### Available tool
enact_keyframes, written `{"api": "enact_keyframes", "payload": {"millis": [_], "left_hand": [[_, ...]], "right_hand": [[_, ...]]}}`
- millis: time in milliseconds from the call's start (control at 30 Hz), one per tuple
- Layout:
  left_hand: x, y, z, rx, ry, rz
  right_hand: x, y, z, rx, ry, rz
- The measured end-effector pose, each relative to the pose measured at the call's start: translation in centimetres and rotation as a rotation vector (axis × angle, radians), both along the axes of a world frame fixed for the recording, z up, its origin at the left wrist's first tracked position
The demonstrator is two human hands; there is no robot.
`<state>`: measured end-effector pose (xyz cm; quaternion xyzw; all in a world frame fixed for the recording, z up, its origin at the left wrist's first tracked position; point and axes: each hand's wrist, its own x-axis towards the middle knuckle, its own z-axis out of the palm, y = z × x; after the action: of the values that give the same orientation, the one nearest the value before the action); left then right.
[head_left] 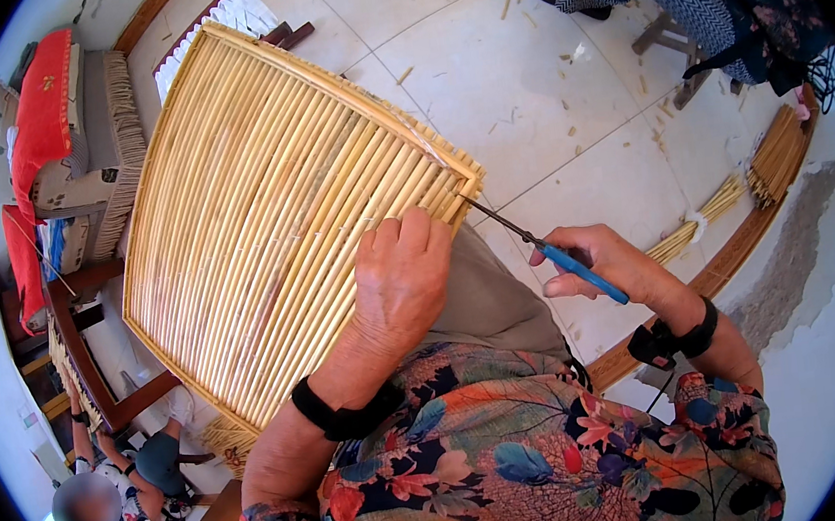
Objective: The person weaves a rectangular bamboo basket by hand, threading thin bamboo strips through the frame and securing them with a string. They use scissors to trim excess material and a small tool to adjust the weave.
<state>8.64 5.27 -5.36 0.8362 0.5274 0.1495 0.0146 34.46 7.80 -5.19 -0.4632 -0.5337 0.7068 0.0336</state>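
A large panel of pale reed rods in a bound frame (220,189) rests across my lap, over grey trousers (502,303). My left hand (404,277) lies on its near right part, fingers curled against the rods. My right hand (594,269) holds blue-handled scissors (579,270), their dark tips touching the panel's right corner, just right of my left fingertips. Whether the blades are apart I cannot tell.
Bundles of reeds (769,151) lie at right on the tiled floor (544,108) among scattered offcuts. A person (738,39) sits upper right; another (147,482) works lower left beside a wooden frame (135,403). A sofa with red covers (41,106) stands left.
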Motion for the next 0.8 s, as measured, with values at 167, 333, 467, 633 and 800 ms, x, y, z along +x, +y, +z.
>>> {"api": "enact_keyframes", "payload": {"millis": [167, 333, 467, 633, 800], "left_hand": [[0.0, 0.1, 0.2, 0.014, 0.000, -0.007], [-0.1, 0.0, 0.2, 0.017, 0.003, -0.001], [-0.2, 0.0, 0.2, 0.015, 0.000, 0.001], [-0.4, -0.1, 0.2, -0.003, 0.027, 0.003], [-0.5, 0.1, 0.2, -0.013, 0.026, -0.005]], "right_hand": [[-0.2, -0.2, 0.0, -0.060, 0.003, -0.025], [0.2, 1.0, 0.3, 0.151, -0.068, 0.096], [0.0, 1.7, 0.6, 0.193, -0.100, 0.136], [-0.5, 1.2, 0.5, 0.240, -0.109, 0.126], [-0.7, 0.9, 0.0, 0.142, -0.070, 0.098]]}}
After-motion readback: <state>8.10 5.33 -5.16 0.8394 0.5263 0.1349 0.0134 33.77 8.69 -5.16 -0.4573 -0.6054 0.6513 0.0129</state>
